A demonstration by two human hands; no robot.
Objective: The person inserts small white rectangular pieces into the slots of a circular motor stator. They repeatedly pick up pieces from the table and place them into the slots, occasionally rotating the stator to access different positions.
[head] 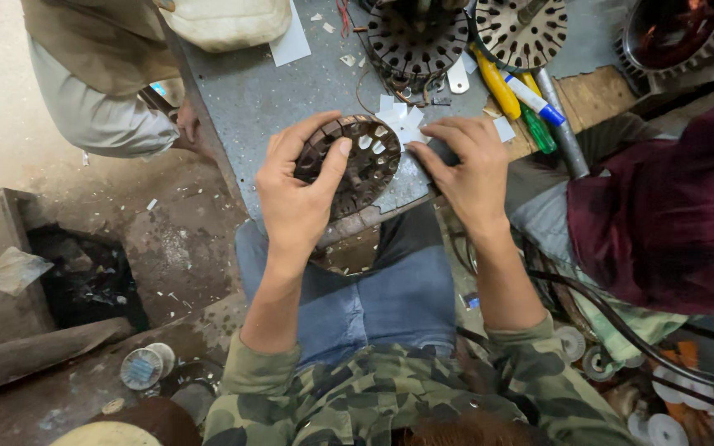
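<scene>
My left hand (295,186) grips a round dark slotted metal core (365,169) at the near edge of the grey table (249,99), thumb across its face. Several slots hold white paper strips. My right hand (468,169) rests at the core's right edge, fingers curled over a small dark piece next to a heap of white paper slips (402,120). What the fingers pinch is hidden. My knees in blue trousers sit below the table edge.
Two more slotted cores (415,41) (522,29) lie at the table's far side, with yellow and green screwdrivers (518,103) and a metal rod (559,124). A person in a maroon sleeve (671,206) sits right; another in beige (101,91) stands left. Wire spools (142,367) lie on the floor.
</scene>
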